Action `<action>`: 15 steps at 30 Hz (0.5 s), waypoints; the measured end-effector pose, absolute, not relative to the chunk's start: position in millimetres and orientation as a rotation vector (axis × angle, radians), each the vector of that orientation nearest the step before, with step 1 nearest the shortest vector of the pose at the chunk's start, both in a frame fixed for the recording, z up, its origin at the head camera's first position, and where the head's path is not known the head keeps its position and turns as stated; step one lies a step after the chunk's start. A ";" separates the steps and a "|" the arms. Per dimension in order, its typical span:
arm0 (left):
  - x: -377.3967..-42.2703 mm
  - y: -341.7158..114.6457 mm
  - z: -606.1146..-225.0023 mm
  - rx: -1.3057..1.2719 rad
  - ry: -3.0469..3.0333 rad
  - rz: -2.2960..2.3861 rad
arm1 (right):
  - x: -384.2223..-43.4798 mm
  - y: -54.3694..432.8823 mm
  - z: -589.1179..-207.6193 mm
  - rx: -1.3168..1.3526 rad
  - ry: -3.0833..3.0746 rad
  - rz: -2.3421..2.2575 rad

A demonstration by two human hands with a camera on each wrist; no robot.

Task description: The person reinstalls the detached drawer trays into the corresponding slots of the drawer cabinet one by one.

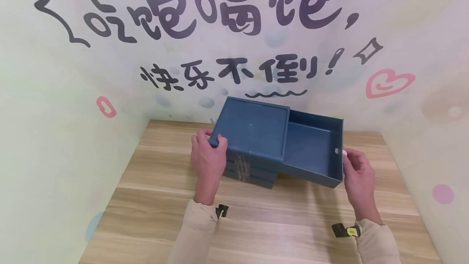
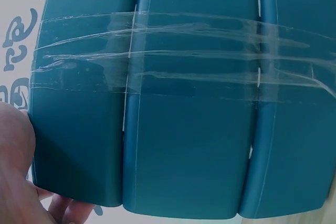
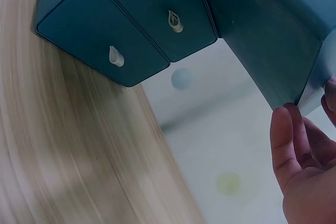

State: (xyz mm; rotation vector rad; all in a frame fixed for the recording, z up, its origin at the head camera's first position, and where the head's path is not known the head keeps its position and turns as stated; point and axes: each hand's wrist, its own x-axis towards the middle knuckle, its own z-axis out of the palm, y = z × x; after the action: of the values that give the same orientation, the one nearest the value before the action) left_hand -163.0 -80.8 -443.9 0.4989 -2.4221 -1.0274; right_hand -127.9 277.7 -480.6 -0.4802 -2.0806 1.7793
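A blue drawer unit (image 1: 250, 127) stands on the table, its top drawer (image 1: 309, 146) pulled far out to the right. My left hand (image 1: 210, 154) grips the unit's left end, thumb over the top edge. In the left wrist view, part of that hand (image 2: 18, 166) shows at the unit's corner. At the drawer's front, my right hand (image 1: 360, 176) pinches a small white pull tab (image 1: 345, 153). The right wrist view shows the fingers (image 3: 283, 135) at the drawer front's lower edge. Clear tape (image 2: 184, 51) runs across the unit's side.
Beneath the extended drawer, the lower drawers (image 3: 142, 24) are closed, each with a white loop tab (image 3: 116, 57). The wood-grain table (image 1: 278, 223) meets a printed wall (image 1: 183, 56) behind the unit. Side walls stand left and right.
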 end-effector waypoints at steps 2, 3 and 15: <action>-162.9 -80.8 -443.8 0.499 -2.426 -1.022 | -128.7 276.0 -480.0 -0.481 -2.088 1.783; -163.0 -80.6 -443.8 0.499 -2.429 -1.020 | -129.3 275.2 -479.7 -0.481 -2.096 1.780; -162.5 -82.0 -442.0 0.516 -2.439 -1.060 | -139.7 257.3 -481.8 -0.454 -2.106 1.797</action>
State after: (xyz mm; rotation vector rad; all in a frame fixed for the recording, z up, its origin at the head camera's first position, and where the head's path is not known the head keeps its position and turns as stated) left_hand -162.5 -82.0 -442.0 0.5158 -2.4391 -1.0597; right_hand -139.7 257.3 -481.8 -0.4545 -2.1063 1.7968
